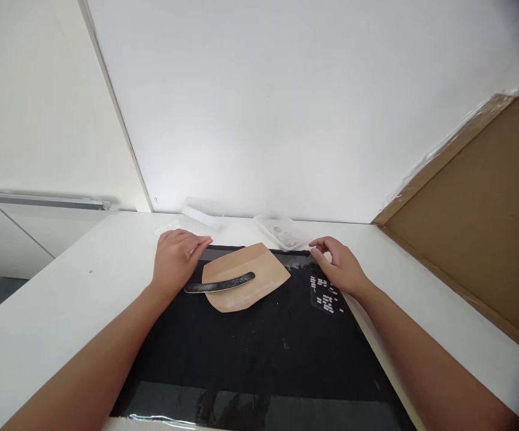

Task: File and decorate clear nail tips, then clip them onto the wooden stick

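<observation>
A tan, rounded flat pad (245, 276) lies on a black mat (250, 347) on the white table. A curved black nail file (220, 284) rests across the pad. My left hand (176, 258) lies palm down at the mat's far left corner, just left of the pad and beside the file's end, holding nothing. My right hand (339, 263) hovers at the mat's far right edge with fingers loosely curled and apart, empty. Under its wrist sits a black sheet with small white pieces (326, 296).
A clear plastic tray (282, 231) and a clear plastic lid (200, 214) lie by the white wall behind the mat. A brown cardboard panel (479, 221) leans along the table's right side. The table's white surface (61, 299) extends left.
</observation>
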### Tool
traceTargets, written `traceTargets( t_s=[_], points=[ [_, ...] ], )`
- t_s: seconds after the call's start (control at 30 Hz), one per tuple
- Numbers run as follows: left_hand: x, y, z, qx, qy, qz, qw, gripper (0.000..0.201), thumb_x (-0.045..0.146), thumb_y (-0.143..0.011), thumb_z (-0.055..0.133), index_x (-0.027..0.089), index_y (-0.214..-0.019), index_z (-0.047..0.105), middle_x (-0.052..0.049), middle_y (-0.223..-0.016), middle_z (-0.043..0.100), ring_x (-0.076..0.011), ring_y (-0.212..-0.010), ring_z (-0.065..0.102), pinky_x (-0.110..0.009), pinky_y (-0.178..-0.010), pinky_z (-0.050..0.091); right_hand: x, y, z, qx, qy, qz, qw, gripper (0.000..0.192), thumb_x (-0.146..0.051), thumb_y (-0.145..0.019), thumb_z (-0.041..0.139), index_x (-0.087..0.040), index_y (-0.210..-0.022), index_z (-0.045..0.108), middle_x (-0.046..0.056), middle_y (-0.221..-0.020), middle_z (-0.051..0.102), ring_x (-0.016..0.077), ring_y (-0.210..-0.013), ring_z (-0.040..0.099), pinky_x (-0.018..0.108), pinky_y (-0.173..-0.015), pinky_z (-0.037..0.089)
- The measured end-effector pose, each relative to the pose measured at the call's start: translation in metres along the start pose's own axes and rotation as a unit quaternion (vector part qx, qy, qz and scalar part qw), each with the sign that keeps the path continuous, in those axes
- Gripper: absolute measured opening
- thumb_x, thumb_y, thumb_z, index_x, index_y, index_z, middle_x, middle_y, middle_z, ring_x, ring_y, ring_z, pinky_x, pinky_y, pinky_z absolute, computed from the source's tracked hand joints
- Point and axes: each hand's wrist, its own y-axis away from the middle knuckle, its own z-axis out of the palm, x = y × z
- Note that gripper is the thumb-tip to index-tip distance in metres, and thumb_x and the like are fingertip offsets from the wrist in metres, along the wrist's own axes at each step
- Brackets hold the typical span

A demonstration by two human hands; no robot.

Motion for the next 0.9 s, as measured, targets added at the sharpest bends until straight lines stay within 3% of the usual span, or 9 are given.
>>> traceTargets(
  t_s=[0.07, 0.17, 0.33, 0.43, 0.57, 0.73, 0.9],
  points=[
    [-0.018, -0.003, -0.001, -0.037, -0.036, -0.056, 0.997, 0.032, 0.039, -0.105, 0.055, 0.025, -0.088, 0.08, -0.001, -0.087, 0.081, -0.0224, -0.089, 0.071, -0.04, -0.091, 0.048, 0.0, 0.0, 0.0, 0.003, 0.001, -0.001, 1.0, 0.027, -0.046, -0.099, 0.051, -0.024, -0.107, 0.064, 0.006, -0.096, 0.07, 0.0251, -0.091, 0.066, 0.039, -0.082, 0.049],
    [-0.041, -0.004, 0.0, -0.039, -0.062, -0.098, 0.993, 0.043, 0.037, -0.108, 0.042, 0.022, -0.093, 0.079, -0.006, -0.096, 0.081, -0.0254, -0.098, 0.071, -0.043, -0.094, 0.049, 0.001, 0.0, 0.0, 0.006, 0.001, -0.002, 1.0, 0.027, -0.047, -0.099, 0.051, -0.025, -0.107, 0.065, 0.006, -0.096, 0.07, 0.0252, -0.091, 0.066, 0.039, -0.082, 0.049],
    [-0.059, 0.0, 0.006, -0.063, -0.094, -0.132, 0.985, 0.056, 0.043, -0.109, 0.031, 0.018, -0.095, 0.079, -0.014, -0.101, 0.077, -0.0338, -0.112, 0.062, -0.051, -0.099, 0.048, 0.004, 0.0, 0.001, 0.008, 0.003, 0.002, 1.0, 0.028, -0.047, -0.098, 0.052, -0.025, -0.109, 0.065, 0.005, -0.095, 0.069, 0.0249, -0.091, 0.066, 0.04, -0.085, 0.048],
    [-0.06, 0.003, 0.009, -0.085, -0.097, -0.125, 0.984, 0.048, 0.042, -0.105, 0.037, 0.019, -0.095, 0.079, -0.014, -0.108, 0.074, -0.0346, -0.115, 0.058, -0.053, -0.101, 0.047, 0.004, 0.001, 0.001, 0.007, 0.003, 0.008, 1.0, 0.028, -0.047, -0.098, 0.052, -0.025, -0.109, 0.065, 0.005, -0.095, 0.069, 0.0251, -0.091, 0.066, 0.041, -0.086, 0.048],
    [-0.06, 0.004, 0.007, -0.111, -0.079, -0.088, 0.987, 0.029, 0.024, -0.092, 0.049, 0.022, -0.096, 0.078, -0.01, -0.118, 0.07, -0.0328, -0.119, 0.053, -0.05, -0.104, 0.047, 0.003, 0.001, 0.0, 0.005, 0.003, 0.011, 1.0, 0.029, -0.048, -0.098, 0.051, -0.025, -0.109, 0.064, 0.005, -0.096, 0.069, 0.0255, -0.091, 0.066, 0.041, -0.085, 0.048],
    [-0.06, 0.006, 0.005, -0.147, -0.057, -0.039, 0.987, 0.032, 0.011, -0.083, 0.049, 0.023, -0.089, 0.078, -0.009, -0.122, 0.066, -0.0325, -0.123, 0.048, -0.051, -0.107, 0.046, 0.003, 0.001, 0.001, 0.007, 0.001, 0.003, 1.0, 0.03, -0.049, -0.099, 0.05, -0.024, -0.109, 0.064, 0.007, -0.097, 0.07, 0.0265, -0.093, 0.066, 0.041, -0.085, 0.049],
    [-0.059, 0.01, 0.009, -0.167, -0.058, -0.023, 0.984, 0.04, 0.012, -0.086, 0.05, 0.027, -0.107, 0.081, -0.009, -0.127, 0.063, -0.0349, -0.128, 0.043, -0.059, -0.109, 0.042, 0.003, 0.001, 0.0, 0.001, 0.001, 0.011, 1.0, 0.031, -0.05, -0.099, 0.05, -0.025, -0.111, 0.064, 0.007, -0.099, 0.071, 0.0267, -0.094, 0.067, 0.041, -0.084, 0.05]
  ],
)
